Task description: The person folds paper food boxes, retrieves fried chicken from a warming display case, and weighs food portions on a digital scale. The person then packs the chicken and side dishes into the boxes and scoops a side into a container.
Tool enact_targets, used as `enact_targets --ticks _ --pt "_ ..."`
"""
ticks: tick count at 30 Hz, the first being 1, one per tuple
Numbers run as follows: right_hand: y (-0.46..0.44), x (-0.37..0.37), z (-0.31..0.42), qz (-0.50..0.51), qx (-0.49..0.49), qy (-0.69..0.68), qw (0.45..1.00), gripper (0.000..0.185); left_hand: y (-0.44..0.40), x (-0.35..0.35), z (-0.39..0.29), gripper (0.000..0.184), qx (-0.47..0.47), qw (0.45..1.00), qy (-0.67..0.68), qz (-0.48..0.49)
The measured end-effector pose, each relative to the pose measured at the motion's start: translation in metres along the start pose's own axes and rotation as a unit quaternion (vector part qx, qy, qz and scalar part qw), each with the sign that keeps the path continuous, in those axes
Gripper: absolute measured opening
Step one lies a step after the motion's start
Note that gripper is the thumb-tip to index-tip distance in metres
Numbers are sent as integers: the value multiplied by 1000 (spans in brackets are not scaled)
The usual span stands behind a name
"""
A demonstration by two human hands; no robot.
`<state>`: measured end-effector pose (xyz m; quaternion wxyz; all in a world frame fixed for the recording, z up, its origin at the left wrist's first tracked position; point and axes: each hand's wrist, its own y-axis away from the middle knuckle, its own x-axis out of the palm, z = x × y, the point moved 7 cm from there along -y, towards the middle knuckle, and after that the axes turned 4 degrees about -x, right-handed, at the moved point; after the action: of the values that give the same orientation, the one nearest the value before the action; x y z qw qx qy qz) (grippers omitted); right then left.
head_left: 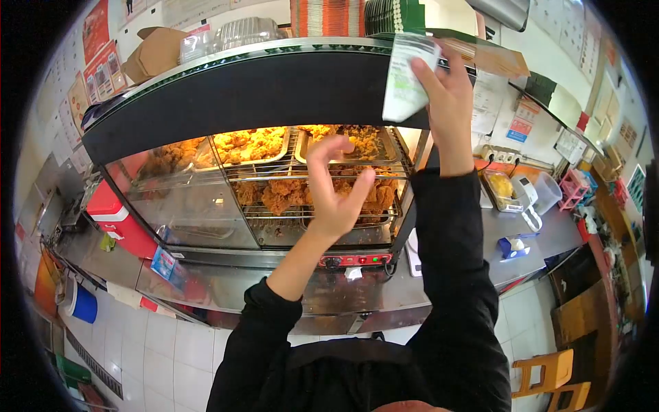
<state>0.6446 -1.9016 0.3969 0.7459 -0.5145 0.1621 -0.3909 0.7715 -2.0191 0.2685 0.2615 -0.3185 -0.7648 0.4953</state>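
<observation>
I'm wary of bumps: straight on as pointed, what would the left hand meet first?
The left hand would probably meet the upper-right tray of fried chicken; depth is unclear, so the wire rack might come first.

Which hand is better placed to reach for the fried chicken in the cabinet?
Probably the left hand: it looks empty and shows in front of the fried chicken. The right hand is higher in view and occupied, holding a white packet.

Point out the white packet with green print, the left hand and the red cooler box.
White packet with green print [406,84]: head view, middle of its printed face.
Left hand [335,207]: head view, middle of the hand.
Red cooler box [133,238]: head view, red lower side.
</observation>
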Motion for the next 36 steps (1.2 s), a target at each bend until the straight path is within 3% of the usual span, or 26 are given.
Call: enact_targets --ticks 1,4,6,8,12,16,18,20,21,23,24,26,27,28,34,36 --pt "-8 -3 -9 3 25 50 998 52 -11 -2 2 55 1 1000 3 1" --pt "-13 -12 -24 15 65 194 979 55 -61 0 -38 38 161 980 -120 -11" --pt "-12 -12 -20 13 74 171 982 55 -93 14 -54 32 228 960 -163 28" --pt "-8 -15 -16 -54 124 42 990 55 -115 33 -59 30 276 935 -208 75" --pt "-4 -15 -10 -71 165 -40 983 52 -128 42 -60 27 253 942 -204 81" --pt "-11 -34 -17 -83 120 102 984 46 -135 61 -40 19 233 927 -246 162" --pt "-10 -38 0 -64 106 181 976 45 -138 64 -41 17 245 921 -262 154" --pt "-1 -46 55 -108 14 402 909 43 -143 66 -38 17 212 916 -288 180" --pt "2 -59 94 -178 -182 490 834 43 -143 66 -41 19 205 912 -303 187" --pt "3 -83 140 -239 -368 549 712 42 -141 68 -48 22 219 896 -338 185" --pt "-11 -70 155 -156 -421 637 626 38 -140 69 -49 25 226 879 -377 186" --pt "-36 -71 143 -72 -467 704 529 35 -139 73 -49 34 224 871 -390 195" --pt "-61 -85 111 40 -354 638 683 30 -136 75 -52 38 222 871 -394 193" --pt "-76 -97 78 151 -224 538 798 26 -134 77 -54 41 221 871 -396 190" --pt "-75 -63 89 240 -281 559 742 21 -124 90 -47 51 249 842 -454 154" --pt "-73 -59 91 263 -253 571 736 23 -125 97 -48 50 238 841 -463 145"
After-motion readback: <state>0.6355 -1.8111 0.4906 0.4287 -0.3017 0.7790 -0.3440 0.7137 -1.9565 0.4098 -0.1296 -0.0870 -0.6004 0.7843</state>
